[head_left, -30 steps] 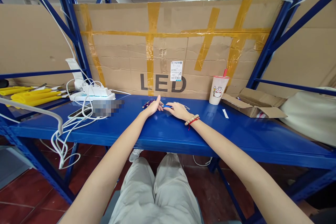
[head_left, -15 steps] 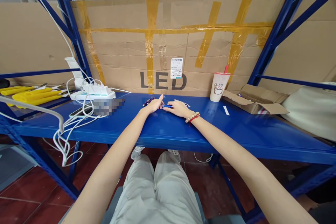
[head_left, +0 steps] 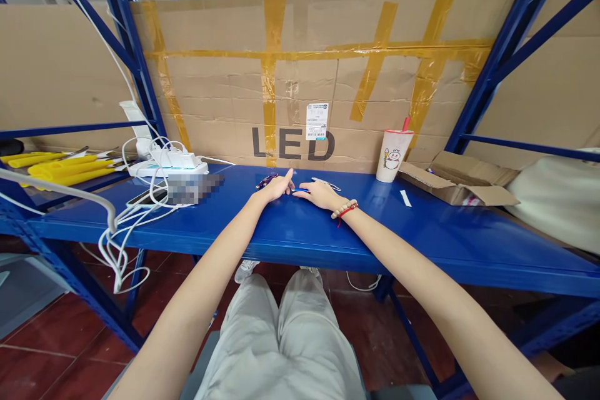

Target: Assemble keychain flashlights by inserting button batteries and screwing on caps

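My left hand (head_left: 278, 187) rests on the blue tabletop (head_left: 290, 225) with its thumb raised and its other fingers curled together. A dark purple patterned object (head_left: 266, 181) shows just past its outer side; whether the hand holds it is hard to see. Close by on the right, my right hand (head_left: 322, 194) is closed on a slim blue pen (head_left: 300, 190), which points toward the left fingers. Behind the right hand's knuckles lies a thin whitish item (head_left: 334, 187), partly hidden. A beaded bracelet (head_left: 345, 207) circles the right wrist.
A paper cup with a red straw (head_left: 394, 156) stands back right, beside an open cardboard box (head_left: 457, 178) and a white strip (head_left: 405, 198). Left are a power strip (head_left: 169, 165), tangled white cables (head_left: 117, 244) and yellow-handled tools (head_left: 70, 169). A cardboard sheet (head_left: 210, 87) closes the back.
The view has shifted very slightly, so the surroundings sit a little farther right. Both hands keep nearly the same place and pose, with a small shift of the blue pen between them.
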A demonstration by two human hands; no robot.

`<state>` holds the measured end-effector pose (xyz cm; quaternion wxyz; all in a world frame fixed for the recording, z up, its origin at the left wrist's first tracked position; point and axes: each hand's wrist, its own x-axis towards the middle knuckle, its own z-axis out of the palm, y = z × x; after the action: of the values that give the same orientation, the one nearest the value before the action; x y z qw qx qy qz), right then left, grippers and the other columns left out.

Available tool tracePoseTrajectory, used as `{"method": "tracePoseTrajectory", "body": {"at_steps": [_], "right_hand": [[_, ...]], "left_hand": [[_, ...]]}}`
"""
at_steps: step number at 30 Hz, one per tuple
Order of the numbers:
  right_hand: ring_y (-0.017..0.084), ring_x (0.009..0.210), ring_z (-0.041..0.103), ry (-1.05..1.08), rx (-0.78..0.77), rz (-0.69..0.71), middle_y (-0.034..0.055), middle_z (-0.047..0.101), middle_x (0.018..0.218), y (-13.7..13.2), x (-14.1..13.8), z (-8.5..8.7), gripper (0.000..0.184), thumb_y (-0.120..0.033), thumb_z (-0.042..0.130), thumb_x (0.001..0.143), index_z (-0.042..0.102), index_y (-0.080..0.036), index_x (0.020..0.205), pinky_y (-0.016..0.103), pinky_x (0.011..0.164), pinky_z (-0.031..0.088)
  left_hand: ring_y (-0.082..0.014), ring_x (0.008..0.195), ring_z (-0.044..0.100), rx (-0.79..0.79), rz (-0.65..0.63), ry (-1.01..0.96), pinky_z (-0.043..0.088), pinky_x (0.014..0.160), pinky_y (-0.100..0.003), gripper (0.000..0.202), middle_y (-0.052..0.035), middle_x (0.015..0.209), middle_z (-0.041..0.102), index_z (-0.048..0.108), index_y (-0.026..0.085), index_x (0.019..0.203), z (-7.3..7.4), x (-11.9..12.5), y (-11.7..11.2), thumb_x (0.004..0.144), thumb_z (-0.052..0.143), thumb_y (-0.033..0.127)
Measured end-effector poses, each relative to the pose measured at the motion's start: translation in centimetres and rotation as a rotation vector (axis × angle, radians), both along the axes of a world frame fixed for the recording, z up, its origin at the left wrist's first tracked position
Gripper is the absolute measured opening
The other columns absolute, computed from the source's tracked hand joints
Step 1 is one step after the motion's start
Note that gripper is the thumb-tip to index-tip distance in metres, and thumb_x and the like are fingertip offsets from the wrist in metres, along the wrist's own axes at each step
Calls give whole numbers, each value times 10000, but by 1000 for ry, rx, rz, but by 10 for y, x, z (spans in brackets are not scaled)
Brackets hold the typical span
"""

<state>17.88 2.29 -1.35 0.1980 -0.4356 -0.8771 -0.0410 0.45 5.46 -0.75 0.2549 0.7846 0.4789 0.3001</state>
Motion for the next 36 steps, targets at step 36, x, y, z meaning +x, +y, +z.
{"method": "tracePoseTrajectory", "body": {"at_steps": [36], "right_hand": [[220,979,605,-33,-83,-22,61,673,1021,7,2,1,466,-570,337,889,628,-228,1016,354,933,384]], "left_hand": [[-216,758,582,24,-19,66,411,815,-327,668,-44,663,626,615,167,661,5,0,-10,865,142,593]]}}
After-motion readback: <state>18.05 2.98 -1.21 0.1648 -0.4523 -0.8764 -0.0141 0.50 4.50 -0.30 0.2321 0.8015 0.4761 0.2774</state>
